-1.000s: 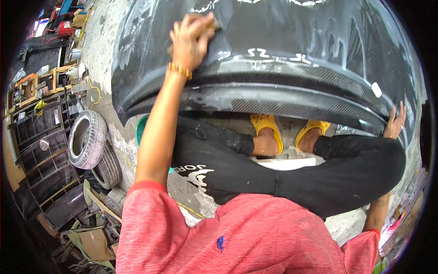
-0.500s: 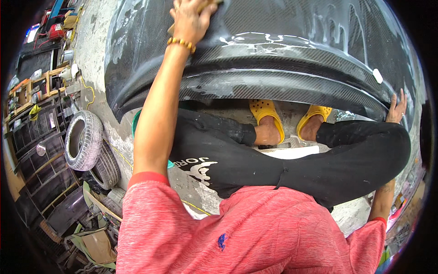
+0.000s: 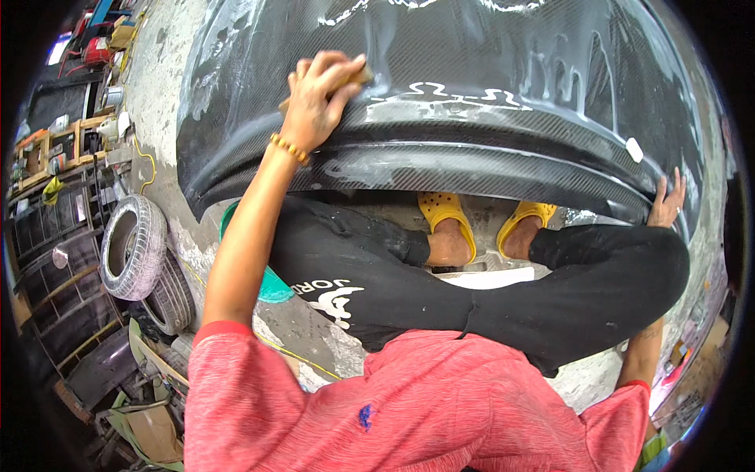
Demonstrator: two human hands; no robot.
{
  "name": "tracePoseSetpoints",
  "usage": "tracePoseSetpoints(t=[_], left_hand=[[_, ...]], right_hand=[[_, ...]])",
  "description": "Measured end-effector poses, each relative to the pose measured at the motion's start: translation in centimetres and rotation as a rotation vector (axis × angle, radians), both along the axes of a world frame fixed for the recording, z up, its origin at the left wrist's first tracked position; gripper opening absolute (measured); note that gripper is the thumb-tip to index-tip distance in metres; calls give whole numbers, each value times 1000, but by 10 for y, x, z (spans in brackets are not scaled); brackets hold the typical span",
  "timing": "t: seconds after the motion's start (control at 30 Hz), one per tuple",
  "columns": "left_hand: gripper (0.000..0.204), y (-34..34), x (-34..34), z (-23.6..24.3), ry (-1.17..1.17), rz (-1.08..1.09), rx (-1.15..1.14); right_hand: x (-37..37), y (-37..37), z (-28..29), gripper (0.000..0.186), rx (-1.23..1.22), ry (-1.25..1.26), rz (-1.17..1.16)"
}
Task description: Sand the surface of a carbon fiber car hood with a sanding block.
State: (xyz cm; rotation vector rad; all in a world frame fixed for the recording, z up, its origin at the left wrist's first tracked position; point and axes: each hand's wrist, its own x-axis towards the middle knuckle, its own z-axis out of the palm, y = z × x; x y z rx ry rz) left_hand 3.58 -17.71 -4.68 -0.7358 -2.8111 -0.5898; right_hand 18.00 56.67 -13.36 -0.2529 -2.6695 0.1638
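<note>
A dark carbon-fibre car hood (image 3: 503, 75), wet and streaked with whitish slurry, lies in front of me. My left hand (image 3: 316, 94), with a beaded bracelet at its wrist, presses a tan sanding block (image 3: 363, 75) flat on the left part of the hood, above its raised front ridge. Fingers and palm cover most of the block. At the hood's right front corner rests my right hand (image 3: 667, 201), its fingers spread, holding nothing. A small white piece (image 3: 634, 150) lies on the hood near that hand.
A green tub (image 3: 274, 287) stands partly hidden by my left leg. Two tyres (image 3: 135, 248) and a metal rack (image 3: 59, 291) are on the left, with a yellow cord (image 3: 303, 360) across the floor. My feet in yellow clogs (image 3: 444, 216) are under the hood's front edge.
My left hand has drawn the sanding block toward me, from the far part of the hood to nearer its front ridge. My right hand stays on the corner. The whole view has shifted slightly.
</note>
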Motion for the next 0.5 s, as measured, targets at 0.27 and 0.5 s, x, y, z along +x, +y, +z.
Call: tracePoseSetpoints(t=[0.27, 0.5], left_hand=[[30, 31, -73, 31, 62, 99, 19], [40, -2, -13, 16, -55, -80, -39]], right_hand=[[-7, -9, -4, 63, 0, 17, 3], [-1, -28, 6, 63, -46, 38, 18]])
